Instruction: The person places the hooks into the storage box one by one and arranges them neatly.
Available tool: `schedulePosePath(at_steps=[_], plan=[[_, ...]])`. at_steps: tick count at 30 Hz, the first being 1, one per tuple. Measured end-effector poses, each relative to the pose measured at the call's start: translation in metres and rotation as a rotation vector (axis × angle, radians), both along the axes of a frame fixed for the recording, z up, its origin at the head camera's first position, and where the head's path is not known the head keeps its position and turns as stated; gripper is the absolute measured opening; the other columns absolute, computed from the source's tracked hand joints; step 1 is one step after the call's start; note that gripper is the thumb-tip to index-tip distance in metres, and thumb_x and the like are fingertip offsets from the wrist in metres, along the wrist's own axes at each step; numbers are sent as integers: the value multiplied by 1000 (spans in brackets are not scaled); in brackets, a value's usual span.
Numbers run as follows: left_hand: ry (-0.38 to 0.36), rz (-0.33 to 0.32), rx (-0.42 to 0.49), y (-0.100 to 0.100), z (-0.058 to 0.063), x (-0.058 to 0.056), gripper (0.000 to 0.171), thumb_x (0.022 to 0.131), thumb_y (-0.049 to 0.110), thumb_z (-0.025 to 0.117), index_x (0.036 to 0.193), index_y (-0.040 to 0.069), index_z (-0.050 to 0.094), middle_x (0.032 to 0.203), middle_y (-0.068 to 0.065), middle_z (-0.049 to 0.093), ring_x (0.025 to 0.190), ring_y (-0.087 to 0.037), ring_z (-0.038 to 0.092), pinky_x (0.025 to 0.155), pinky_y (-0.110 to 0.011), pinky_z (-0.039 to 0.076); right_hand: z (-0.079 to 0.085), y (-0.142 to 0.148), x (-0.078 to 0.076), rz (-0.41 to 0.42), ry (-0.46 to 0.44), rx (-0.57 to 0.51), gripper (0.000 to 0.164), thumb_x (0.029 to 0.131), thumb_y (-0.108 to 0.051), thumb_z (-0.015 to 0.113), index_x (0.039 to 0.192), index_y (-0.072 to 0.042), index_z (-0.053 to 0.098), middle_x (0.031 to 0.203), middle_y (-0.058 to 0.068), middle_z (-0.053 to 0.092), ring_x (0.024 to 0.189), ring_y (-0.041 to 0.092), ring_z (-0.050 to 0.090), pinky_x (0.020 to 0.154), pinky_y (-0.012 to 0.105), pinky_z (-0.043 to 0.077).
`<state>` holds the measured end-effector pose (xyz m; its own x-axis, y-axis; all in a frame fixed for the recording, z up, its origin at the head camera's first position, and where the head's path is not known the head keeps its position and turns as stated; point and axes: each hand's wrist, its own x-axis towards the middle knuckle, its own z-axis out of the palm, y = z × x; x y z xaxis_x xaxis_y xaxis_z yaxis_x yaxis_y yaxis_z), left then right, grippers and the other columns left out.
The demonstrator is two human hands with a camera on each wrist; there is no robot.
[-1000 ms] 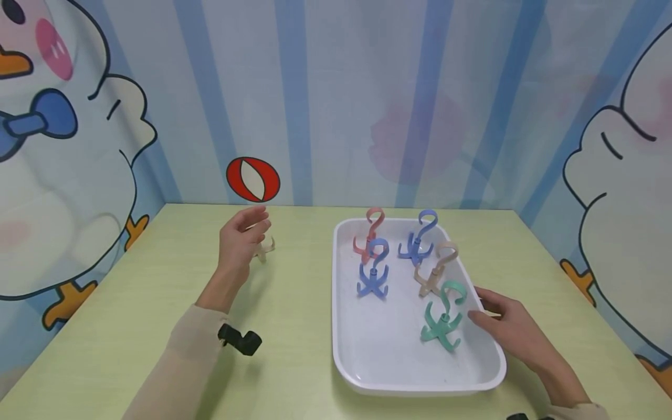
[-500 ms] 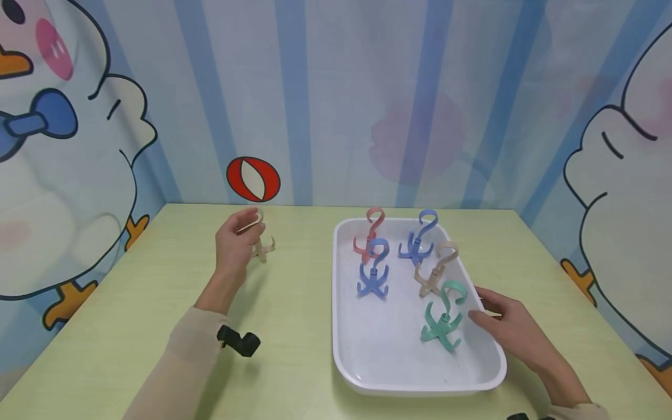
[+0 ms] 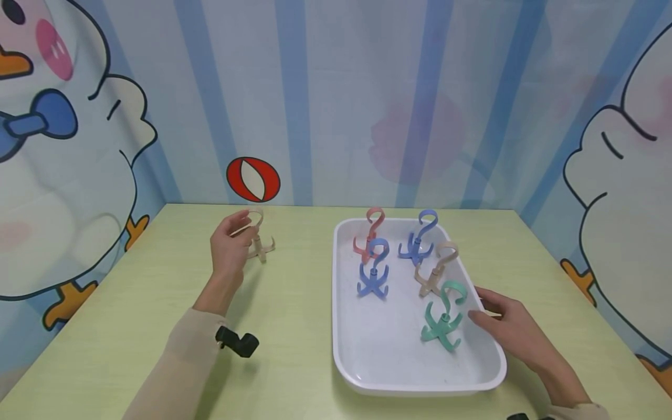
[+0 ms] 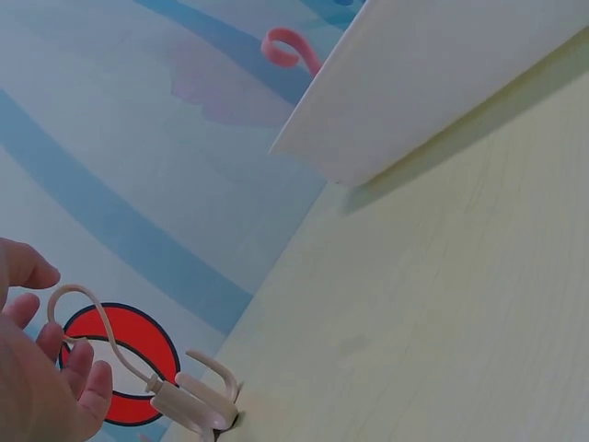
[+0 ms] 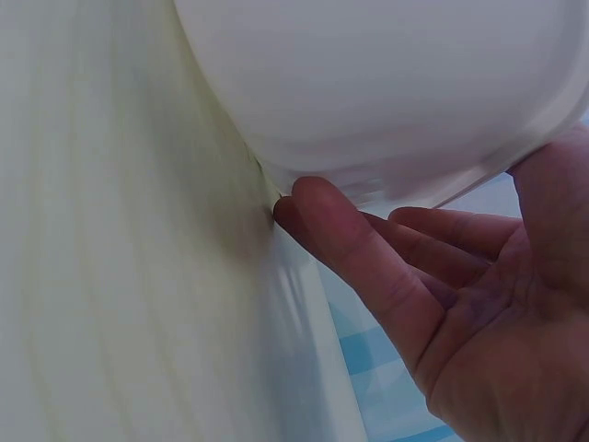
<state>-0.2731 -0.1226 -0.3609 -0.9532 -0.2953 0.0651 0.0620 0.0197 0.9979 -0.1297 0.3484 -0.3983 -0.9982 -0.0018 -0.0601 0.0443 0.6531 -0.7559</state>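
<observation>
My left hand [image 3: 229, 248] is beside a beige four-pronged hook [image 3: 261, 251] that stands upright on the table. In the left wrist view, its fingers [image 4: 81, 373] are loosely bent around the hook's curved top [image 4: 69, 293] with no firm grip visible. My right hand [image 3: 511, 326] holds the right side of a white tray [image 3: 336, 303], thumb at the rim. In the right wrist view, its fingers [image 5: 340, 230] reach under the tray's outer wall. Inside the tray stand a pink hook [image 3: 370, 239], two blue hooks [image 3: 373, 280], a second beige hook [image 3: 433, 277] and a green hook [image 3: 442, 326].
The tray stands on a pale yellow-green table [image 3: 294, 326], right of the middle. Behind it is a striped blue backdrop [image 3: 336, 116] with a printed red ball [image 3: 254, 179]. Printed cartoon birds cover both side walls. A black wrist camera [image 3: 237, 341] sits on the left sleeve.
My left hand has drifted a little left and nearer, uncovering more of the beige hook, which stays in place. The right hand and tray have not moved.
</observation>
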Motion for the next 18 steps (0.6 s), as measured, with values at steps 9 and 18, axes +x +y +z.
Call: schedulePosePath(at_steps=[9, 18], plan=[[-39, 67, -2, -3, 0, -3, 53, 102, 11, 63, 154, 15, 52, 141, -8, 51, 125, -17, 52, 101, -27, 50, -1, 0, 0, 1, 3, -2, 64, 106, -21, 63, 158, 7, 39, 142, 34, 60, 110, 32, 73, 74, 29, 64], [-37, 18, -11, -10, -4, -11, 60, 104, 8, 63, 160, 14, 42, 162, -13, 44, 151, -31, 43, 124, -43, 42, -1, 0, -1, -4, 1, 10, 65, 106, -22, 63, 158, 7, 39, 144, 34, 59, 113, 35, 72, 76, 31, 65]])
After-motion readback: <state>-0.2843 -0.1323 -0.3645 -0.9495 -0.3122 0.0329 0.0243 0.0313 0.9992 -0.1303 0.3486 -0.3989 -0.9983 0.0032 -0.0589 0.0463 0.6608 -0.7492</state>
